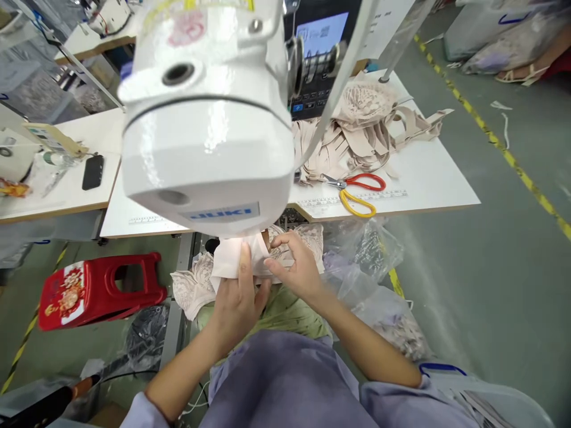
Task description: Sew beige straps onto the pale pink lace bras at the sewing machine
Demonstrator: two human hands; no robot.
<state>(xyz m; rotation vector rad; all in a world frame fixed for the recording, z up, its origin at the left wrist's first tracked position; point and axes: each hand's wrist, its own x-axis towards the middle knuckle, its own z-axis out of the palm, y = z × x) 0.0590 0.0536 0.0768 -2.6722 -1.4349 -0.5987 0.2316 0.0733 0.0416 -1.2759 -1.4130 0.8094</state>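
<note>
Taking the pale cloth as the middle of your clock, the cloth (226, 261) sits just below the machine (209, 142), whose white head fills 12 o'clock and hides the cloth's upper edge. Your left hand (236, 312) comes in from 6 o'clock, its forefinger laid straight along the top of the cloth and its thumb out to the right, near the lower edge; the underside is hidden, so you cannot tell whether the cloth is pinched there. Your right hand (301, 270) reaches in from 4 o'clock, thumb and forefinger bent toward the cloth's right edge with their tips slightly apart; whether they grip any fabric, you cannot tell. Lace (196, 285) hangs at 8 o'clock, beside the cloth, and green fabric (289, 315) lies below your hands, toward 5 o'clock. At 2 o'clock, scissors (342, 184) with one red and one yellow handle lie near the front edge of the white table (439, 172), with a heap of beige pieces (366, 137) behind them. A lit screen (322, 35) stands at 1 o'clock. Your phone-side table (66, 193) is at 10 o'clock, the black phone (93, 172) flat on it. A red stool (98, 279) is at 9 o'clock, and clear bags (379, 297) bunch at 4.
</note>
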